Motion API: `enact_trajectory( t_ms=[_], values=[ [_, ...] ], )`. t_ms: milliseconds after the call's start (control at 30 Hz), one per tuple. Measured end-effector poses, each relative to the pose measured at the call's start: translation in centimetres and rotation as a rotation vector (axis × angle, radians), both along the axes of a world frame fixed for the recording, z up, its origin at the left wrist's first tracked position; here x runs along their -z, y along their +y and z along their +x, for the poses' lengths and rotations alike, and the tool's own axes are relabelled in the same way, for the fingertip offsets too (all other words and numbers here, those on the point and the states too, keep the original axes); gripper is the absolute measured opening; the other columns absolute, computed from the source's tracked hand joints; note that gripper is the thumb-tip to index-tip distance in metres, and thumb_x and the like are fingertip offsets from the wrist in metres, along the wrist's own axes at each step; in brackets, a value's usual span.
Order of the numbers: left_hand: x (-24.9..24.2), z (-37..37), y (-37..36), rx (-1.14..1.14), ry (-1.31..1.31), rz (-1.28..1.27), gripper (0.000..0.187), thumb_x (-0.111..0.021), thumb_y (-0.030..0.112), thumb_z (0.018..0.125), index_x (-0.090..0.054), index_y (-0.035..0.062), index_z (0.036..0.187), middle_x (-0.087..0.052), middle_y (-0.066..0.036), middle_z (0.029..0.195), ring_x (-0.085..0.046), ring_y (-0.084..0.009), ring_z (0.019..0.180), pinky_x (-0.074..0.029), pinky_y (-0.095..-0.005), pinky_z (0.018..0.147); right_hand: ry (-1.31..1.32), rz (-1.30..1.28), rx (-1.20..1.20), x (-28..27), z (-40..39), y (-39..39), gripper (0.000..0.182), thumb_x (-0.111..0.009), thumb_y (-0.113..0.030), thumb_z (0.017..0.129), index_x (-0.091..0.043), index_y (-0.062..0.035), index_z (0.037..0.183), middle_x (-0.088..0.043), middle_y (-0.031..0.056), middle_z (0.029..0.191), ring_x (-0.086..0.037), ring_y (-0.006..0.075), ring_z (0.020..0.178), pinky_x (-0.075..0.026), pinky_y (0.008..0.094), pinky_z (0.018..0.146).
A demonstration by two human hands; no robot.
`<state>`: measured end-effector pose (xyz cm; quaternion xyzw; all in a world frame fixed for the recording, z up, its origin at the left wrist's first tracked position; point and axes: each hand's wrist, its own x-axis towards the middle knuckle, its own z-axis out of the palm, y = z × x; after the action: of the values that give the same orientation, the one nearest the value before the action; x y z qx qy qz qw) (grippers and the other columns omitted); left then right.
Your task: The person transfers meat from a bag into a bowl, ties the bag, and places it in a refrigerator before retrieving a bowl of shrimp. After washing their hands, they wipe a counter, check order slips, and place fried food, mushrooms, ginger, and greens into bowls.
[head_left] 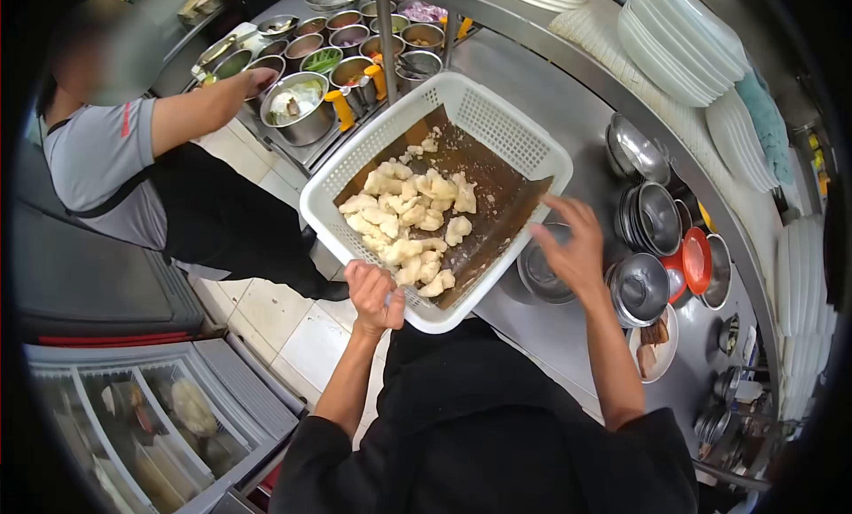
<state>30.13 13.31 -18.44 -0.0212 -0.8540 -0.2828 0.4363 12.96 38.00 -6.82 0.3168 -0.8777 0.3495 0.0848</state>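
Observation:
A white perforated plastic basket (510, 128), lined with brown paper (479, 181), is tilted in front of my body. Pale, battered-looking pieces (413, 203) lie heaped mostly on its left side, with crumbs scattered around them. My left hand (374, 296) is closed round the basket's near left rim. At the right side, my right hand (572, 248) has its fingers apart beside the rim and the raised paper edge. Just beneath that hand sits a metal bowl (546, 270) on the steel counter (550, 336).
Metal containers of ingredients (302, 106) stand at the upper left, where a co-worker (115, 159) reaches in. Stacked metal bowls (657, 217), a red bowl (697, 261) and a plate of meat (657, 343) are on the right. White plates (674, 43) fill the shelf above.

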Motion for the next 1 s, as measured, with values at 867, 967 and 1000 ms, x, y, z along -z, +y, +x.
enact_trajectory(
  t_ms=[867,967,1000],
  values=[
    [-0.7,-2.7,-3.6,-0.317,-0.164,1.162,0.048,-0.048,0.006,0.084,-0.027,-0.0026,0.127,-0.046,-0.020,0.116,-0.047,-0.0236,0.105,-0.035,-0.0325,0.093,-0.274,0.804,-0.677,9.2,-1.4,-23.2,0.104,-0.083,-0.024,0.045,-0.030,-0.0273,0.134,-0.022,0.0208,0.139,-0.037,0.0439,0.114,-0.046,0.0469,0.088],
    [-0.2,-2.6,-3.6,-0.321,-0.176,1.160,0.048,-0.048,0.006,0.084,-0.027,-0.0014,0.126,-0.045,-0.019,0.117,-0.046,-0.0227,0.105,-0.034,-0.0325,0.093,-0.262,0.809,-0.625,9.2,-0.5,-23.2,0.098,-0.082,-0.025,0.047,-0.032,-0.0270,0.132,-0.025,0.0198,0.136,-0.037,0.0433,0.114,-0.046,0.0463,0.088],
    [0.0,-2.7,-3.6,-0.331,-0.169,1.129,0.047,-0.048,0.006,0.084,-0.028,-0.0014,0.126,-0.045,-0.019,0.117,-0.046,-0.0229,0.105,-0.034,-0.0326,0.094,-0.217,0.812,-0.595,9.5,-0.3,-23.1,0.097,-0.082,-0.028,0.048,-0.033,-0.0274,0.131,-0.026,0.0193,0.135,-0.037,0.0435,0.115,-0.046,0.0460,0.088]
  ],
)
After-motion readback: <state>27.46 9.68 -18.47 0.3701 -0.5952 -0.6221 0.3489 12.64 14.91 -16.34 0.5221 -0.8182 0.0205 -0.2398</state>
